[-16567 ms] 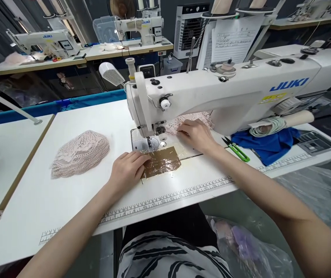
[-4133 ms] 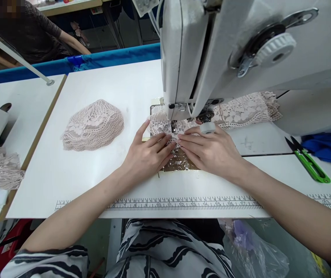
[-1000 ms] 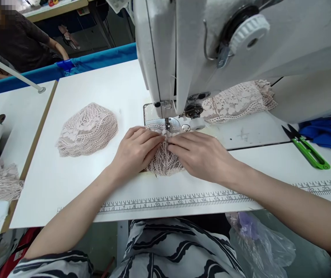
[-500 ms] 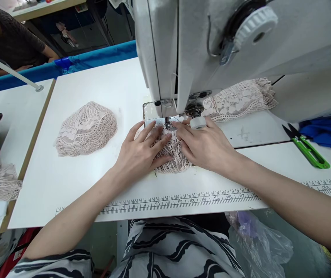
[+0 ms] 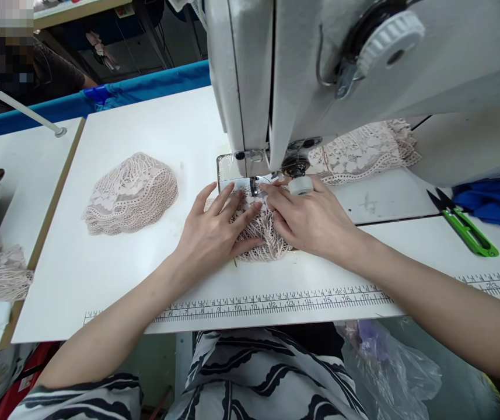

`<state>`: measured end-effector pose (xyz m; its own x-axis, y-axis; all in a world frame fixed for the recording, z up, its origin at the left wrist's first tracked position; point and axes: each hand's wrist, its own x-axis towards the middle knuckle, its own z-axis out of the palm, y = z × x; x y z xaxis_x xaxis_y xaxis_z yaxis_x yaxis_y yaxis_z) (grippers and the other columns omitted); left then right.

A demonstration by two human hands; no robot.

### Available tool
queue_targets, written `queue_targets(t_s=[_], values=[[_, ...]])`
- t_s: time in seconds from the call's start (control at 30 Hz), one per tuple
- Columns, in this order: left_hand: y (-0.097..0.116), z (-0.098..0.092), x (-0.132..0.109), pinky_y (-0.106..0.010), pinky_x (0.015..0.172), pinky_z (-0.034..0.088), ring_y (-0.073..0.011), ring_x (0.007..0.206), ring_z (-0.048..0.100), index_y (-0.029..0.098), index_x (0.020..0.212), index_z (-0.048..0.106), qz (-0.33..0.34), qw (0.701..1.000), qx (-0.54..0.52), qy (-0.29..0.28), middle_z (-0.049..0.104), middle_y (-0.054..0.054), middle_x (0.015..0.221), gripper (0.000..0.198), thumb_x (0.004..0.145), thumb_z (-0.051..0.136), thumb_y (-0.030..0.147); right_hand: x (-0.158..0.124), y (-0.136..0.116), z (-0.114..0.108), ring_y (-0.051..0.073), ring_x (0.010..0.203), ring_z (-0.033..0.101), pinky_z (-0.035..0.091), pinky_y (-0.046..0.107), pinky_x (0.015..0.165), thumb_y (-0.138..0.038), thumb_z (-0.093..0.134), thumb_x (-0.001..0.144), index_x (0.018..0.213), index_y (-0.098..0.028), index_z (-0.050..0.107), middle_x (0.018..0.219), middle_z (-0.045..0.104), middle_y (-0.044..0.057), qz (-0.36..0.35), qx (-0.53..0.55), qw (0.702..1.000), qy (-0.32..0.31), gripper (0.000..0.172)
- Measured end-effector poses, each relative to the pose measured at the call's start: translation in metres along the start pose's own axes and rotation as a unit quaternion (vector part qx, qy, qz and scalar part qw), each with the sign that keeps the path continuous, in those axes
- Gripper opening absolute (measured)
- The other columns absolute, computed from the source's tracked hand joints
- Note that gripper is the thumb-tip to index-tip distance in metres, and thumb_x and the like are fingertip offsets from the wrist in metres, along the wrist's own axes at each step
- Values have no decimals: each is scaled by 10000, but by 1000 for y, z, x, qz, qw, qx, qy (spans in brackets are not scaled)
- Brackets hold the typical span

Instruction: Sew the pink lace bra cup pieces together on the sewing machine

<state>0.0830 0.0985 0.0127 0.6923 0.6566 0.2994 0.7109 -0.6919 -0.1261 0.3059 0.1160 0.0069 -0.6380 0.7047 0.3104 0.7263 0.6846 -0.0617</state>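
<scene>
A pale pink lace piece (image 5: 264,249) lies under the presser foot (image 5: 254,186) of the sewing machine (image 5: 250,87). My left hand (image 5: 210,233) rests flat on the left side of this lace, its fingers spread and pointing to the needle area. On the other side, my right hand (image 5: 313,219) has its fingers bent and pinched on the lace close by the foot. The machine's white knob hides part of that hand. The lace beneath both hands is partly covered.
A stack of lace pieces (image 5: 131,195) sits at left; more lace (image 5: 366,149) lies behind the needle. Green thread snips (image 5: 471,230) and blue cloth (image 5: 495,201) are at right. A printed ruler (image 5: 276,305) follows the front edge. A person (image 5: 52,67) is at far left.
Both hands and the lace stay almost in place. The view shifts slightly, and the person at the far left has moved their head and upper body.
</scene>
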Motion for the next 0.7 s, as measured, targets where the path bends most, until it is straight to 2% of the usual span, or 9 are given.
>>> queue_targets(t_s=[0.3,0.53,0.6,0.7], values=[[-2,3,2,-584,1141,385,-338,1349,534,193,1377,602,-8,1000,-19,2,637,-173,1353,597,958,528,612,2,1,-1,338,1152,588,387,489,994,-137,448,939,1271,-106,641,1074,754,124,9,-21,1000,0,385],[-4,9,1,-573,1145,378,-333,1354,527,186,1402,575,-10,1000,-19,14,617,-175,1381,621,954,537,614,1,2,0,339,1174,581,397,502,1022,-136,456,947,1165,-97,678,1116,742,138,2,-26,1000,17,313],[-6,8,0,-564,1156,368,-314,1342,540,194,1370,596,10,999,-19,31,638,-146,1363,571,966,538,593,-1,4,0,327,1161,593,408,498,1018,-127,462,954,1158,-103,678,1165,726,139,-14,-12,999,35,298],[-10,3,-2,-500,1131,422,-267,1231,623,198,1237,660,101,993,-29,50,698,-91,1279,520,967,516,618,-4,8,-2,271,1053,638,457,433,942,-97,463,962,1127,-143,686,1196,717,109,-62,15,996,58,281]])
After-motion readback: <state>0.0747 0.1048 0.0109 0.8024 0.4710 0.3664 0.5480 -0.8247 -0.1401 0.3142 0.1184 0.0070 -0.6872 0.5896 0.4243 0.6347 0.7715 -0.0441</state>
